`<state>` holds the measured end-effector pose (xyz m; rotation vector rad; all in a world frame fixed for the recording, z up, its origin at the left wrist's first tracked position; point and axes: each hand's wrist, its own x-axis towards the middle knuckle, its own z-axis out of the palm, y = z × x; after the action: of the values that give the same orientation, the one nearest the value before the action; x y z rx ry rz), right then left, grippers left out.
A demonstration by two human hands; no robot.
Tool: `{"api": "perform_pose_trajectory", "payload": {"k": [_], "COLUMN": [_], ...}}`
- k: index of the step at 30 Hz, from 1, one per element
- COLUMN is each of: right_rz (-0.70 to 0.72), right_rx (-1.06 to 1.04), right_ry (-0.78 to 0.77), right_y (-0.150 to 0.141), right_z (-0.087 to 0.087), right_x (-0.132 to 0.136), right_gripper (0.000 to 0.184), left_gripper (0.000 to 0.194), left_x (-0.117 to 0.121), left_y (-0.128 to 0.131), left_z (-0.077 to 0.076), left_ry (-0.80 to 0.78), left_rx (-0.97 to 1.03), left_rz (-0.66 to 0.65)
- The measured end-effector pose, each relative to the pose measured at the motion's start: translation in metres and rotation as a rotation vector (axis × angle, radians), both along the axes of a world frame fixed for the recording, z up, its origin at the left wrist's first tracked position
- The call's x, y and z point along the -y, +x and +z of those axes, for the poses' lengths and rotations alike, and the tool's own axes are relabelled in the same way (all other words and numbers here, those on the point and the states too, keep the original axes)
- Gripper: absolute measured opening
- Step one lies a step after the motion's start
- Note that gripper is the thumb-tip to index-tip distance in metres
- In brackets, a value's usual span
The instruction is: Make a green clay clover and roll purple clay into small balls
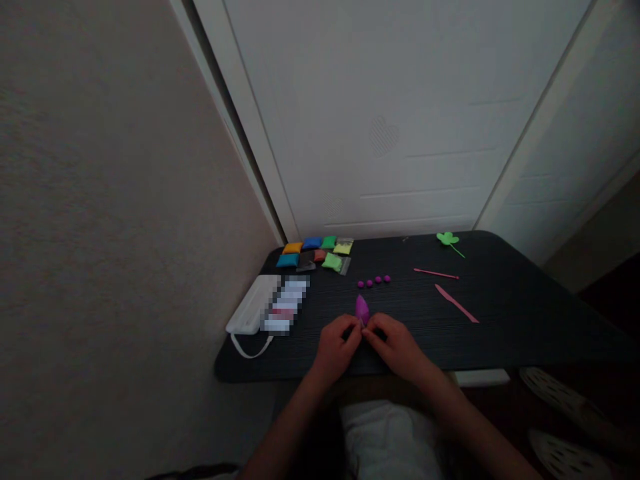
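Note:
A purple clay packet points away from me, its near end between my hands at the front of the dark table. My left hand pinches that near end from the left, thumb and fingers together. From the right, my right hand pinches the same end, its fingertips almost touching the left ones. The pinched edge is mostly hidden by the fingertips. Just beyond the packet, several small purple clay balls lie in a slanting row.
Several coloured clay packets, an orange one among them, lie at the back left. A phone sits beside a white power bank with a cable. On the right are a pink thin tool, a pink clay knife and a green flower-shaped piece.

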<state>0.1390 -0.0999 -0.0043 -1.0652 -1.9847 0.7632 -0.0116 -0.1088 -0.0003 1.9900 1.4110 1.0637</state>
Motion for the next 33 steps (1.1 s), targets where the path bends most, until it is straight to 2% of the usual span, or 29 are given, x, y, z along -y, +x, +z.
{"api": "perform_pose_trajectory", "payload": {"k": [8,18,23,27,33], "right_rz": [-0.056,-0.106,-0.11,-0.05,-0.017], "right_rx": [-0.034,-0.148,-0.144,-0.068,-0.019], "right_ry": [0.045,0.013,-0.047,-0.097,-0.049], "right_y": [-0.008,-0.019,-0.021,-0.019,-0.018], "right_z": [-0.001,0.001,-0.003,-0.003,-0.004], "right_x": [0.003,0.008,0.006,0.006,0.008], "right_gripper": [0.015,0.014,0.014,0.015,0.018], "left_gripper": [0.016,0.015,0.014,0.016,0.018], "left_x": [0.002,0.006,0.003,-0.001,0.0], "left_y": [0.0,-0.003,-0.004,-0.004,-0.002], "left_z": [0.001,-0.001,-0.002,-0.003,-0.001], "left_ry": [0.123,0.197,0.141,0.075,0.017], "left_rx": [-0.069,0.008,0.006,-0.028,-0.037], "left_rz": [0.068,0.118,0.125,0.088,0.036]}}
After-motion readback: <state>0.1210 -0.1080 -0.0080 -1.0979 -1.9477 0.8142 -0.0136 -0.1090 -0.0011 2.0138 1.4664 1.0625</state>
